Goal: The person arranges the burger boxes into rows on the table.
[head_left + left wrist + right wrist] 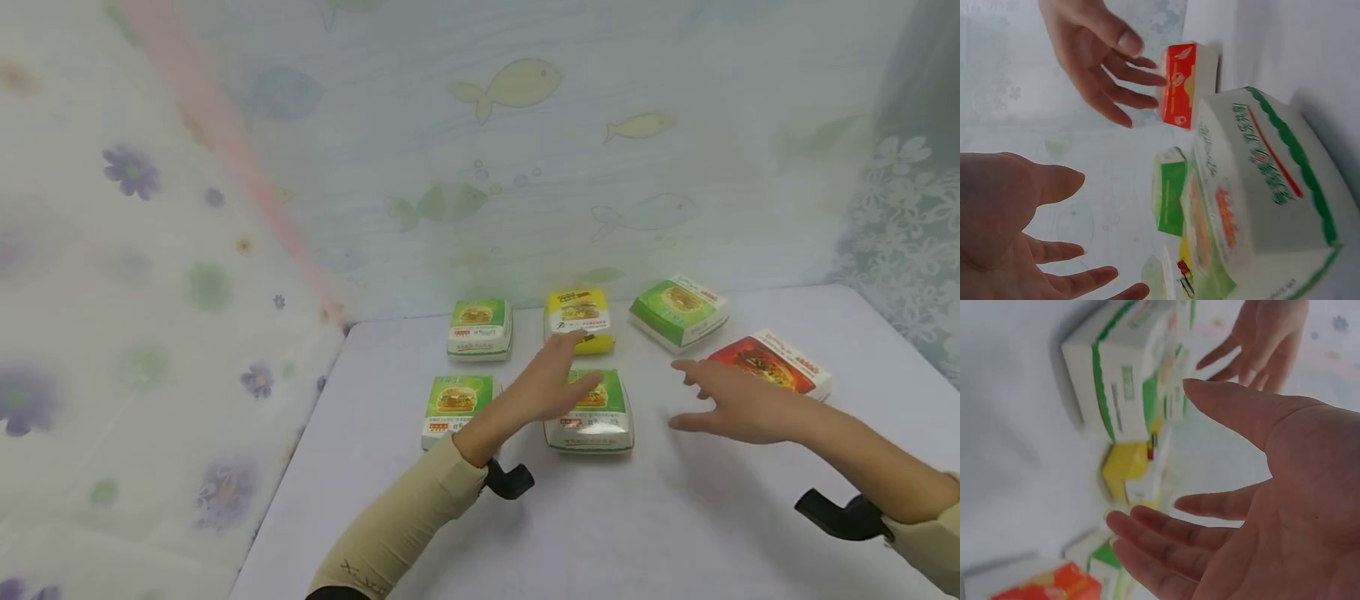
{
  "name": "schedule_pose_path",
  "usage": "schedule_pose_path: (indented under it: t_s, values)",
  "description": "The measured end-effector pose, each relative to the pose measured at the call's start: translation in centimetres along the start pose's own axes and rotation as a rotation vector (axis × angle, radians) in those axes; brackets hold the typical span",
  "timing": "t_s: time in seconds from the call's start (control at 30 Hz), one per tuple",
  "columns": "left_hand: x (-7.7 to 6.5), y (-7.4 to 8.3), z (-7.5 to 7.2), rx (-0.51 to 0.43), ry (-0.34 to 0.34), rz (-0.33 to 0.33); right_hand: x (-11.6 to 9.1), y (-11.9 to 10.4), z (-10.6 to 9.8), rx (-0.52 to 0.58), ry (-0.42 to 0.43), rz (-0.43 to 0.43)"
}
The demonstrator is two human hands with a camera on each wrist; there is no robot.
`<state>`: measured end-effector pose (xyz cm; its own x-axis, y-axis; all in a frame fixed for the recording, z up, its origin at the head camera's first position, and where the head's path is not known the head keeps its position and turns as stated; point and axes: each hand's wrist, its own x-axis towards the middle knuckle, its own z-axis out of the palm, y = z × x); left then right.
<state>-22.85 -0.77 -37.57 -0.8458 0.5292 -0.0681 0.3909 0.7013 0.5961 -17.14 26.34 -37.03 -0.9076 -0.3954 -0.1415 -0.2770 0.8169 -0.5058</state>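
Observation:
My left hand hovers above the table, over a green-and-white burger box in the front middle. Its fingers are extended and hold nothing; the same box looms large beside it in the left wrist view. To the right, my right hand is held in the air with fingers spread, nothing in its grasp. A red-and-white burger box lies just behind it, partly covered by the hand. Behind the left hand stands a yellow-and-white burger box, its near part partly hidden by the fingers.
Two more green burger boxes stand at the left, a rear one and a front one, partly covered by my left forearm. Another green box sits turned at the back right. The white table meets a fish-patterned curtain behind.

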Motion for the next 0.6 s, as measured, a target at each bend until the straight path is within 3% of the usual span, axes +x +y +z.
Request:
schedule_pose_path:
  t_s: [0.17, 0.3, 0.6]
  values:
    - [2.3, 1.4, 0.7, -0.026, -0.015, -0.042, 0.6, 1.8, -2.3, -0.085, 0.047, 0.033]
    - [4.4, 2.7, 1.3, -0.066, -0.009, -0.094, 1.7, 3.4, -4.4, -0.086, 0.038, 0.088]
    - [9.8, 5.7, 3.6, -0.162, 0.029, -0.248, 6.0, 6.7, -8.2, -0.105, 0.092, 0.158]
